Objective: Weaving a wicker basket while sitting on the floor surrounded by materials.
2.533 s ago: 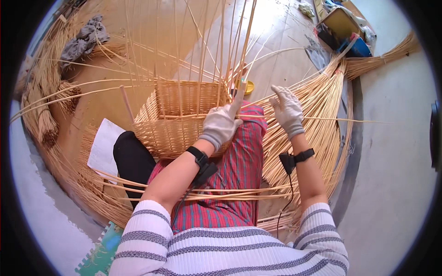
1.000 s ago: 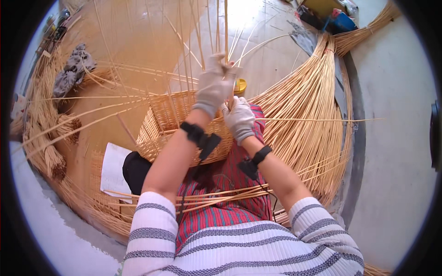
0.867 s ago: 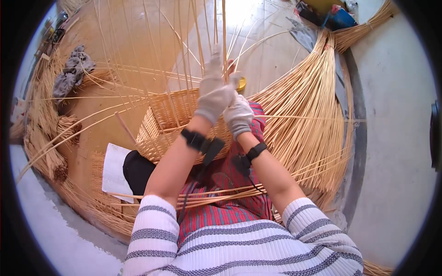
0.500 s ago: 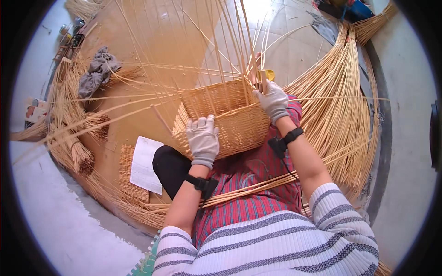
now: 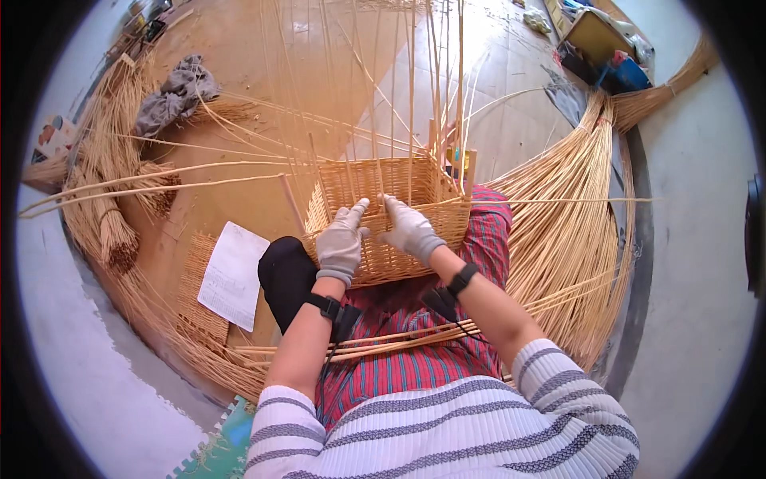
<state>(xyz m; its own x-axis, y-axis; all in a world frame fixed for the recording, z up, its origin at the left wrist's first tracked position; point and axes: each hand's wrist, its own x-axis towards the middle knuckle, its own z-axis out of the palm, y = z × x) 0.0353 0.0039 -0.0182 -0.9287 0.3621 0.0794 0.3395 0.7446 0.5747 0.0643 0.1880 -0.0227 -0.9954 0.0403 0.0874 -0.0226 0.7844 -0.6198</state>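
A rectangular wicker basket (image 5: 431, 254), its upright stakes rising tall from the walls, rests tilted on my lap. Both my hands wear whitish work gloves and meet at the basket's near rim. My left hand (image 5: 341, 243) is closed over the left part of this rim. Just to its right, my right hand (image 5: 408, 230) holds the same wall, fingertips at the rim beside an upright stake and thumb lower on the outer face. The far ends of the fingers are partly hidden inside. Long loose willow rods (image 5: 163, 188) stick out leftward from the rim.
A large fan of willow rods (image 5: 570, 239) lies at the right. Tied rod bundles (image 5: 120, 231) and a grey cloth (image 5: 175, 94) lie at the left. A paper sheet (image 5: 233, 275) covers part of a flat woven panel (image 5: 199, 307). More rods cross my lap.
My right hand has left the basket's right corner and come to the near rim beside my left hand. The basket has turned a little and now sits squarer to me.
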